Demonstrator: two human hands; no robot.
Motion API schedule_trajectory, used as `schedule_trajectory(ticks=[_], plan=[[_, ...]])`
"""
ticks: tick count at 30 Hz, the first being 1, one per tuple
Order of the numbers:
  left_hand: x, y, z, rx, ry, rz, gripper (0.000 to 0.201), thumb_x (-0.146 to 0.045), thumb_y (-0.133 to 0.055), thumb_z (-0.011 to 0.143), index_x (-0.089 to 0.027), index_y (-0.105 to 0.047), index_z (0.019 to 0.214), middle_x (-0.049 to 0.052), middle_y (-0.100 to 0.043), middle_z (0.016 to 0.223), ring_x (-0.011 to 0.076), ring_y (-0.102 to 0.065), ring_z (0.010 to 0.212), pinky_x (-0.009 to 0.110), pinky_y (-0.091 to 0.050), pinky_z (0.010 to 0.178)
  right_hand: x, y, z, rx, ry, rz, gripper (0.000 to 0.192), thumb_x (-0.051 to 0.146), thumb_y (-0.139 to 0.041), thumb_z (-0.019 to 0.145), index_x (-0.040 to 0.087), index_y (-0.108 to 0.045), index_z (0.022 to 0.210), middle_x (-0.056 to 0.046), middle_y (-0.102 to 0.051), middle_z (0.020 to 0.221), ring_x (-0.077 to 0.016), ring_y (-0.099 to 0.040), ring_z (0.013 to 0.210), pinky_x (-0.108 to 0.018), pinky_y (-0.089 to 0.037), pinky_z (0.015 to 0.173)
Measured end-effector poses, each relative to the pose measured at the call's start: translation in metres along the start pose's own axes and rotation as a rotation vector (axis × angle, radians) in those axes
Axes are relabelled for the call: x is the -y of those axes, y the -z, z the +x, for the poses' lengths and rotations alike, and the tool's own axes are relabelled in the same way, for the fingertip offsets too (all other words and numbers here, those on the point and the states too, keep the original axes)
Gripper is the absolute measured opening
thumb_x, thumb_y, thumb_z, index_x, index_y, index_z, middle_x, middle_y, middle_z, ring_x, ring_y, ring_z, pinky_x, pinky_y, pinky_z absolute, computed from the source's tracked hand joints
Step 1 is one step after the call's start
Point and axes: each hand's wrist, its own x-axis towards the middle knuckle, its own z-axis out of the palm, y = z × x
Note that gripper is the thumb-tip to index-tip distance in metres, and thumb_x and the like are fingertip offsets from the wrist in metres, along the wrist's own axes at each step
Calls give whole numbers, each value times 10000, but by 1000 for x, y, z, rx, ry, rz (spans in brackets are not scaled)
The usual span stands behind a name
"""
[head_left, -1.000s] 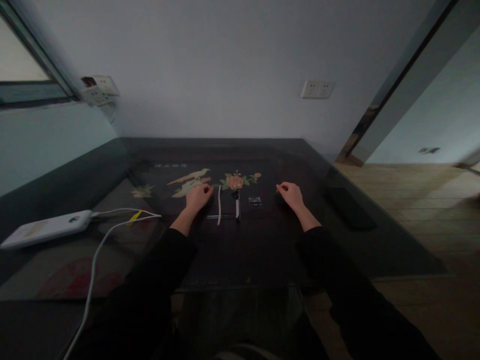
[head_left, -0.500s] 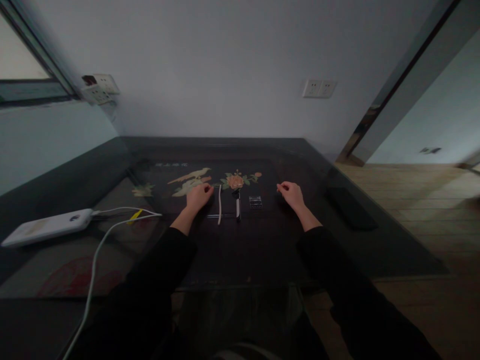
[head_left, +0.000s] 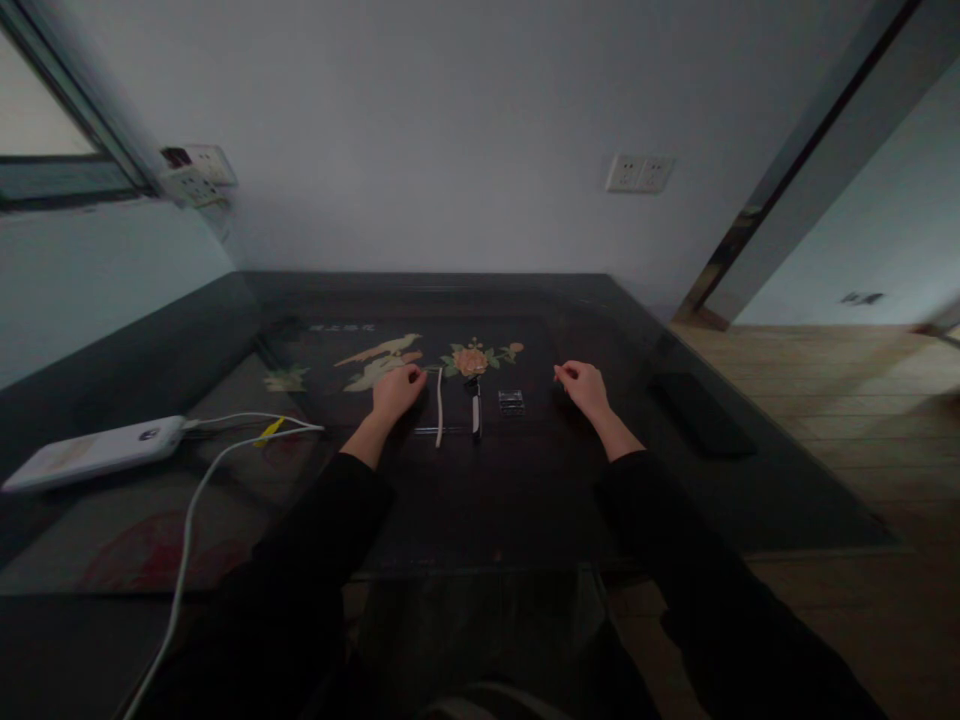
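My left hand [head_left: 397,388] rests on the dark table with its fingers curled in, just left of a thin pale strip [head_left: 439,408]. To the right of that strip lies a slim tool with a white handle and dark head [head_left: 475,414], its exact kind unclear. Beside it sits a small clear plastic case [head_left: 511,402]. My right hand [head_left: 583,386] also rests loosely closed on the tabletop, to the right of the case and apart from it. Nothing shows in either hand.
A white power bank [head_left: 97,455] with a pale cable [head_left: 187,530] and yellow tag lies at the left. A flat black object [head_left: 703,415] lies near the right edge of the glossy table [head_left: 465,510]. A wall with sockets [head_left: 640,173] stands behind.
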Motion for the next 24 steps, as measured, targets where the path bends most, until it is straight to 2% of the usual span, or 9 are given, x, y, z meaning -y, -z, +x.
schedule_trajectory(ticks=[24], plan=[[1,-1,2,3,-11,6,307,-402,-448,912,-212,-685,865,65,-712,903,230,-637,856,281,-394,646,2,0,-1,1,-12,17,335,427,-507,862,205,-662,665,-24,-627,606,-168,-554,576,-282,-361,586]])
